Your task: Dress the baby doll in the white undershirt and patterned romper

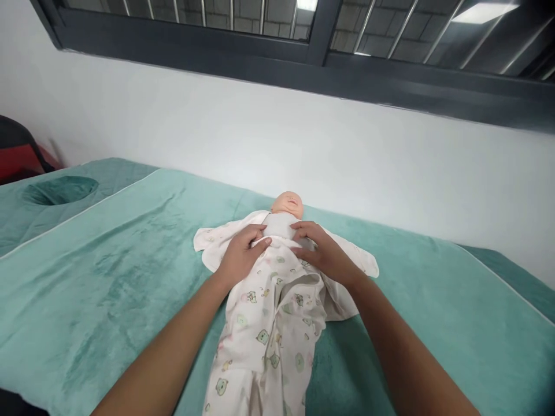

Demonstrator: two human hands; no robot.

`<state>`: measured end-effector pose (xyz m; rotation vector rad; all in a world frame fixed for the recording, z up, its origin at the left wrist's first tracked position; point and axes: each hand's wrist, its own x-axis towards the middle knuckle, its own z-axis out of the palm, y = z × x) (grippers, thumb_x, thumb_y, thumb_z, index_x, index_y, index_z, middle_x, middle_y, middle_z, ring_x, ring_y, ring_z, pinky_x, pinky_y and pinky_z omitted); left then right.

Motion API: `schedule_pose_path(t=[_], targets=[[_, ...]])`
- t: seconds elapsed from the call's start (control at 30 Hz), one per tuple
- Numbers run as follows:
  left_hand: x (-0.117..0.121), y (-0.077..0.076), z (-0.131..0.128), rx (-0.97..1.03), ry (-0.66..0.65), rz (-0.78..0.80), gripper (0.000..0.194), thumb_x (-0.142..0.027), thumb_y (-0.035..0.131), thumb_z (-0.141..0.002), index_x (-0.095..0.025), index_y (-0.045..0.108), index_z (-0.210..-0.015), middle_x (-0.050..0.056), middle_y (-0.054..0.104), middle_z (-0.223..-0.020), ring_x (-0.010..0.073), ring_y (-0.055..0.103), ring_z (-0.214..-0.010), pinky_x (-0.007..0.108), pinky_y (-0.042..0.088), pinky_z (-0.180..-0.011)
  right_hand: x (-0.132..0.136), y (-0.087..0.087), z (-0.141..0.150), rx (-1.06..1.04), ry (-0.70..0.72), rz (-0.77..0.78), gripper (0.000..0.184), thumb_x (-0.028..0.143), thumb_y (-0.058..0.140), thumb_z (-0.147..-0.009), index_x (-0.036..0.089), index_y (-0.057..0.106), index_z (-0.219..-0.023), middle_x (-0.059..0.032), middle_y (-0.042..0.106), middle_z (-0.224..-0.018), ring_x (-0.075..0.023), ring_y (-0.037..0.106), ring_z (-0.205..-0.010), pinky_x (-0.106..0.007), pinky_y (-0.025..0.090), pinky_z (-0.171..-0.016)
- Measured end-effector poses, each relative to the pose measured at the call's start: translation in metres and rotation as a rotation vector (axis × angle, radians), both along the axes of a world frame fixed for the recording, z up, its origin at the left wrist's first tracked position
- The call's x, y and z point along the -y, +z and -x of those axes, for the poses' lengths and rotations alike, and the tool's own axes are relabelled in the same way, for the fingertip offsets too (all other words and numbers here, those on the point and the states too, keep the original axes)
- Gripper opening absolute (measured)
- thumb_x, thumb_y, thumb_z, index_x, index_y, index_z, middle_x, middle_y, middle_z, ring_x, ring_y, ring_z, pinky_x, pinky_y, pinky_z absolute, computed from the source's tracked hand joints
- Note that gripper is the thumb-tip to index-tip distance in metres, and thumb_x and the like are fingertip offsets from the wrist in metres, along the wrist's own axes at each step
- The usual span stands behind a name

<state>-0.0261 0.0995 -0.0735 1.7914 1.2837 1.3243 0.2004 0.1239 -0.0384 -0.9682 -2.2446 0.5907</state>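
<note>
Green-covered bed (130,300) by a white wall (217,127) | left hand (243,257) and right hand (321,252) curl at the waistband (281,240) of printed trousers (249,312), grip unclear from where I stand | cloth looks soft, light, best held at waistband sides | doll (289,203) beneath, on its back | barred window (318,34) above

room: green sheet (108,266), left and right of the doll (288,203) | obstacle: white wall (195,121) just beyond it
</note>
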Motion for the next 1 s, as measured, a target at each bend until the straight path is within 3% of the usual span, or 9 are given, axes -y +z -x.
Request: schedule_pose_path(t=[0.13,0.3,0.4,0.53,0.63,0.73,0.83,1.0], targets=[[0.004,-0.003,-0.004,-0.068,0.046,-0.144,0.028,-0.034,0.049,-0.092,-0.021,0.044,-0.067,0.006,0.064,-0.121,0.0206,0.057,-0.115,0.034,0.04,-0.098,0.003,0.01,-0.007,0.106,0.074,0.044,0.019,0.043,0.061,-0.087,0.025,0.055,-0.085,-0.0069,0.05,-0.132,-0.026,0.045,-0.127,-0.04,0.042,-0.098],[0.002,0.001,-0.004,-0.04,-0.044,-0.079,0.03,-0.035,0.047,-0.092,-0.022,0.042,-0.066,0.006,0.064,-0.124,0.0222,0.055,-0.119,0.033,0.042,-0.093,0.003,0.015,0.004,0.256,0.117,-0.202,0.017,0.029,0.043,-0.097,0.023,0.056,-0.089,-0.0085,0.058,-0.124,-0.0222,0.055,-0.112,-0.035,0.043,-0.089],[-0.001,0.005,-0.003,-0.059,-0.1,-0.026,0.028,-0.035,0.054,-0.088,-0.021,0.044,-0.066,0.006,0.065,-0.123,0.0243,0.056,-0.117,0.034,0.043,-0.09,-0.007,0.016,0.018,0.439,0.035,-0.32,0.018,0.027,0.04,-0.096,0.023,0.056,-0.089,-0.006,0.066,-0.096,-0.0194,0.059,-0.083,-0.029,0.039,-0.069],[-0.007,0.01,-0.002,-0.094,-0.111,-0.038,0.017,-0.035,0.05,-0.088,-0.021,0.059,-0.083,0.005,0.067,-0.109,0.0224,0.059,-0.105,0.033,0.041,-0.091,-0.032,0.019,0.039,0.588,-0.097,-0.361,0.02,0.033,0.041,-0.095,0.024,0.051,-0.081,0.0006,0.053,-0.062,-0.0161,0.043,-0.053,-0.028,0.024,-0.054],[-0.016,0.009,0.0,-0.075,0.002,0.034,0.031,-0.04,0.042,-0.091,-0.02,0.056,-0.073,0.0,0.062,-0.076,0.0185,0.056,-0.079,0.029,0.042,-0.072,-0.048,0.02,0.048,0.493,-0.166,-0.248,0.021,0.038,0.041,-0.094,0.024,0.049,-0.079,0.0017,0.051,-0.062,-0.0156,0.039,-0.052,-0.027,0.023,-0.054],[-0.033,0.007,0.003,-0.005,0.153,0.15,0.034,-0.041,0.048,-0.086,-0.02,0.042,-0.06,-0.004,0.045,-0.06,0.0142,0.045,-0.063,0.026,0.033,-0.058,-0.053,0.014,0.048,0.266,-0.25,-0.036,0.021,0.041,0.052,-0.087,0.024,0.049,-0.075,0.003,0.051,-0.065,-0.0154,0.044,-0.059,-0.026,0.028,-0.057],[-0.048,0.005,0.003,0.027,0.206,0.186,0.029,-0.032,0.058,-0.077,-0.02,0.038,-0.059,-0.006,0.041,-0.059,0.0125,0.041,-0.061,0.025,0.031,-0.057,-0.049,-0.001,0.042,-0.009,-0.351,0.153,0.027,0.045,0.065,-0.075,0.023,0.05,-0.072,0.0048,0.05,-0.065,-0.0144,0.044,-0.062,-0.026,0.032,-0.059],[-0.044,0.004,0.003,0.017,0.193,0.173,0.017,-0.032,0.065,-0.074,-0.022,0.056,-0.085,-0.003,0.061,-0.079,0.0151,0.054,-0.073,0.027,0.04,-0.067,-0.034,-0.024,0.031,-0.345,-0.501,0.234,0.032,0.046,0.074,-0.067,0.023,0.057,-0.08,0.0054,0.048,-0.067,-0.0138,0.045,-0.064,-0.027,0.035,-0.062]])
